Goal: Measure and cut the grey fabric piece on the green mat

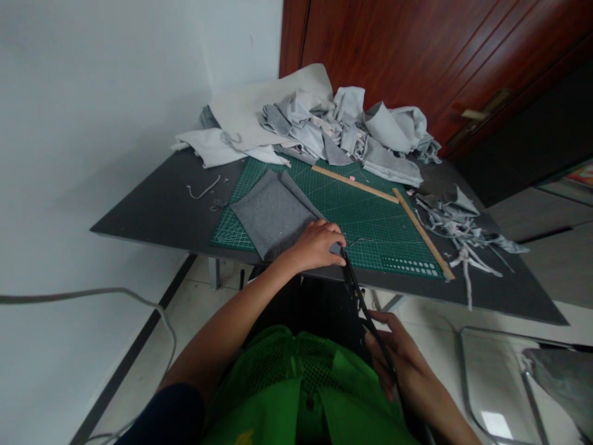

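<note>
A folded piece of dark grey fabric point(277, 213) lies at a slant on the green cutting mat point(365, 222), its near corner reaching the table's front edge. My left hand point(319, 244) is closed on the right-hand corner of this fabric, pinching it between thumb and fingers. Below the table edge, my right hand point(396, 349) is wrapped round the handles of long black scissors point(354, 284). The blades point up and away from me, with their tips at the fabric corner beside my left fingers. Whether the blades are apart is hard to make out.
Crumpled grey and white fabric point(301, 123) is heaped along the back of the dark table point(162, 204). Two wooden rulers point(356, 183) lie on the mat's far and right sides. Fabric scraps point(463, 228) lie at right; a metal-framed chair point(491, 371) stands lower right.
</note>
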The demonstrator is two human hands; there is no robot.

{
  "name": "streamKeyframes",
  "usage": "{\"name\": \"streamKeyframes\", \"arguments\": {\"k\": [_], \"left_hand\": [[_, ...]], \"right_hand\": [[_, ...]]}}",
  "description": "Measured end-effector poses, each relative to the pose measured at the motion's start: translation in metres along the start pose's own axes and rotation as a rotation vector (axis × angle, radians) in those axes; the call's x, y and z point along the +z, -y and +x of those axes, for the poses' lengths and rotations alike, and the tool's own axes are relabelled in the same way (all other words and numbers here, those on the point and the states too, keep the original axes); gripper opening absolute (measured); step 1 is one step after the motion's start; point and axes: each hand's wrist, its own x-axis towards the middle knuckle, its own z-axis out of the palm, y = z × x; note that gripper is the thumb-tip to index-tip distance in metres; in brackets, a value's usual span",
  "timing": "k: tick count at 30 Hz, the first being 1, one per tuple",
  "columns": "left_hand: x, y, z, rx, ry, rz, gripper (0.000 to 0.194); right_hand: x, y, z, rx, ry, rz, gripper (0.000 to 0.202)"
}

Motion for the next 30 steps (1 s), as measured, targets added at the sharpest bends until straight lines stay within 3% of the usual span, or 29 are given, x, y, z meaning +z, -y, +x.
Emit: {"name": "streamKeyframes", "arguments": {"k": [14,24,30], "left_hand": [[-0.002,-0.001,0.0,-0.017,0.016,0.003,0.029],[0.002,-0.001,0.0,-0.031,-0.022,0.016,0.048],[0.0,-0.002,0.0,-0.026,-0.009,0.015,0.043]], "right_hand": [[0.004,0.007,0.004,0.047,-0.065,0.051,0.049],[0.003,0.016,0.007,0.016,-0.052,-0.037,0.054],[0.005,0.012,0.007,0.036,-0.067,-0.026,0.055]]}}
